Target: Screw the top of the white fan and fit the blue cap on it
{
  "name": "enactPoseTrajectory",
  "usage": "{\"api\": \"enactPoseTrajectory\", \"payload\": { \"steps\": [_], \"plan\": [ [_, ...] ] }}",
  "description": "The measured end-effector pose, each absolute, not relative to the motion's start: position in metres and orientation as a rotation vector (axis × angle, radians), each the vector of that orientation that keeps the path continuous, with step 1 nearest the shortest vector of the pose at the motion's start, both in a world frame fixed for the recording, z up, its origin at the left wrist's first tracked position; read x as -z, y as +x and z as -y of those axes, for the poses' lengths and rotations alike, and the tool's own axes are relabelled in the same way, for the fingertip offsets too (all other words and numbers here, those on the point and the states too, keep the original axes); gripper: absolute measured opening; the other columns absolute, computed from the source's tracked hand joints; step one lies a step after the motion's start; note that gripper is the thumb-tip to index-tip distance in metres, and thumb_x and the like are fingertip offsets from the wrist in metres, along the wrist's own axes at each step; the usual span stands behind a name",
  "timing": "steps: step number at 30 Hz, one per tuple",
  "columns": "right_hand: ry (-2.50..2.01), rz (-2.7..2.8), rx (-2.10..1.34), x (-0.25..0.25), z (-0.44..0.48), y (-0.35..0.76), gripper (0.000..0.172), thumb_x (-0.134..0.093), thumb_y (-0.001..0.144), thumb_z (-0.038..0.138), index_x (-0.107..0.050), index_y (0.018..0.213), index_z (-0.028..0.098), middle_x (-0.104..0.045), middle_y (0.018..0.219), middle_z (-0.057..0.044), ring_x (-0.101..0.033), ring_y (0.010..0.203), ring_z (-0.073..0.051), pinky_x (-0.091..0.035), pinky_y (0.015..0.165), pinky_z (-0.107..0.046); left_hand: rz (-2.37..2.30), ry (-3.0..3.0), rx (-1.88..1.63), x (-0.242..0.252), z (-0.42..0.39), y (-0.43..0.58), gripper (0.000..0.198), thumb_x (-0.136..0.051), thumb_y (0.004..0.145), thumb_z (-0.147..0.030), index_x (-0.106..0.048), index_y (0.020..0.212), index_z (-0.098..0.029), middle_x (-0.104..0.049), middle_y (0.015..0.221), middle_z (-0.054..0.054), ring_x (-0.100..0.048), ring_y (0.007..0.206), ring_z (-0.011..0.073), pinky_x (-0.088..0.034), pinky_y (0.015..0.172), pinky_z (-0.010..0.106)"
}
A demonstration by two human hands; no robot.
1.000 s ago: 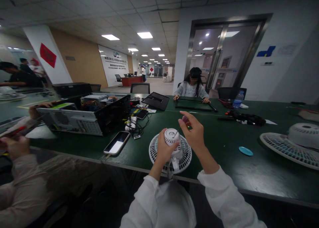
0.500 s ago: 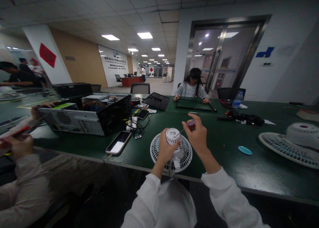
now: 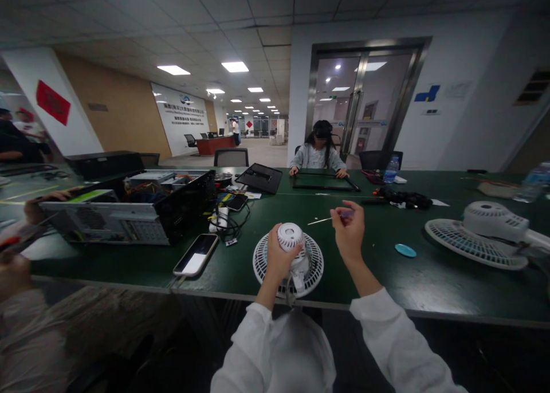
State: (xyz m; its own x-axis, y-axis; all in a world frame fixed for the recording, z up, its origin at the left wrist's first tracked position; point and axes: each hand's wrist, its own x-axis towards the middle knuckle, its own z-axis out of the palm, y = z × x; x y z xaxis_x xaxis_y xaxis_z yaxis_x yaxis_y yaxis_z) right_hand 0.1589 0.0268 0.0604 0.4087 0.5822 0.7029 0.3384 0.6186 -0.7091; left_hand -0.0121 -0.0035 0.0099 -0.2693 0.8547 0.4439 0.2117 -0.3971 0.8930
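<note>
As the right hand (image 3: 351,235) pinched a purple-handled steel screwdriver (image 3: 322,220), careless aim could have jabbed the left hand (image 3: 280,258), clasping a domed white plastic housing (image 3: 291,231)

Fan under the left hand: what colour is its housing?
The fan housing is white, with dark slots around its top; see the head view.

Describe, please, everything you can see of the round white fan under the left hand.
The round, white, plastic-looking fan lies on the dark green tabletop, by its near edge, slatted grille below and vented motor housing above. The bare left hand grips the housing, hiding part of it.
</note>
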Motion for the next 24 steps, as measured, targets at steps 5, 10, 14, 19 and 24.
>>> {"api": "enactPoseTrajectory", "payload": {
  "steps": [5,10,14,19,24],
  "plan": [
    [-1.142,1.199,-0.204,0.001,-0.048,0.207,0.03,-0.057,0.079,0.045,-0.058,0.087,0.015,-0.065,0.075,-0.005,-0.064,0.065,-0.017,-0.054,0.066,-0.036,-1.33,1.499,-1.716,-0.011,0.004,-0.013,0.063,-0.072,0.06,-0.024,-0.045,0.117,-0.02,-0.052,0.12,0.009,-0.048,0.116,0.0256,-0.034,0.104,0.042],
    [-1.237,1.334,-0.174,0.035,-0.063,0.219,0.025,-0.055,0.08,0.039,-0.063,0.077,0.015,-0.069,0.075,-0.006,-0.067,0.072,-0.019,-0.056,0.067,-0.037,-1.32,1.538,-1.705,-0.008,0.002,-0.015,0.063,-0.07,0.063,-0.029,-0.044,0.118,-0.019,-0.05,0.121,0.01,-0.047,0.117,0.0268,-0.033,0.104,0.044],
    [-1.363,1.532,-0.133,0.045,-0.064,0.218,0.008,-0.061,0.071,0.02,-0.068,0.075,0.017,-0.072,0.084,-0.006,-0.068,0.081,-0.019,-0.054,0.079,-0.038,-1.318,1.564,-1.706,-0.007,0.001,-0.016,0.061,-0.07,0.064,-0.031,-0.044,0.119,-0.02,-0.05,0.122,0.01,-0.047,0.118,0.0275,-0.033,0.105,0.045],
    [-1.584,1.578,-0.019,0.037,-0.056,0.257,0.028,-0.052,0.077,0.012,-0.068,0.099,0.018,-0.067,0.11,-0.008,-0.059,0.107,-0.019,-0.044,0.096,-0.038,-1.34,1.55,-1.696,-0.008,0.001,-0.017,0.06,-0.07,0.063,-0.031,-0.044,0.116,-0.021,-0.05,0.121,0.009,-0.048,0.117,0.0267,-0.033,0.105,0.045],
    [-1.996,1.315,0.112,0.025,-0.044,0.334,0.039,-0.038,0.082,0.009,-0.059,0.115,0.01,-0.051,0.129,-0.022,-0.041,0.124,-0.031,-0.032,0.098,-0.053,-1.329,1.552,-1.709,-0.008,0.001,-0.017,0.062,-0.071,0.062,-0.03,-0.044,0.117,-0.019,-0.05,0.122,0.009,-0.047,0.118,0.0268,-0.032,0.106,0.045]
  ]
}}
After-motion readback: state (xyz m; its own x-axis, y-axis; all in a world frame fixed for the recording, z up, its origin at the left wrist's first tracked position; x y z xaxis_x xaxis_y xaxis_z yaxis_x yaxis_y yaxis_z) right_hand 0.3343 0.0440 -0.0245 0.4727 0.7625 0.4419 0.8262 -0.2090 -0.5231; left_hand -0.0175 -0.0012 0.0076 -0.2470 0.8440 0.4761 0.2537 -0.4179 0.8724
